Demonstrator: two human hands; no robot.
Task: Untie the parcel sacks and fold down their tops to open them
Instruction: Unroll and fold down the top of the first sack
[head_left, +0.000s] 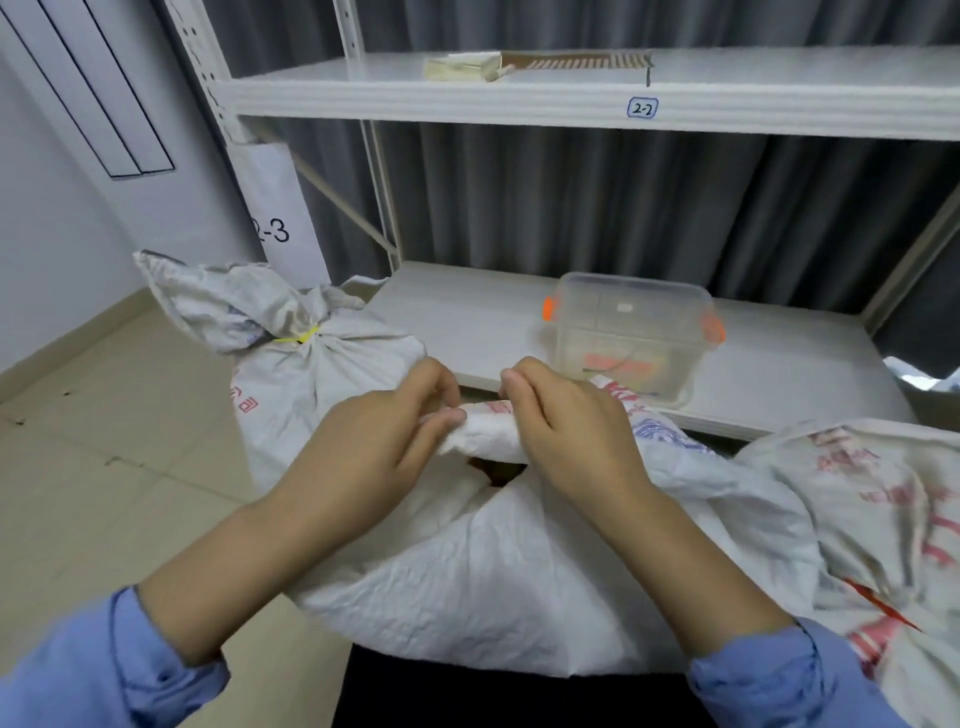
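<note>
Left hand (374, 441), right hand (566, 431) pinch sack (467, 571) rim

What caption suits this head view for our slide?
The left hand and right hand grip one sack's rolled top beside a tied sack.

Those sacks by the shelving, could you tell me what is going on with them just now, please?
A person in blue sleeves grips the rolled-down top of the nearest sack with the left hand and right hand; its mouth looks partly open. The sack behind it is tied shut with a yellow tie. A third sack lies to the right. A clear plastic box sits on the lower shelf.
</note>
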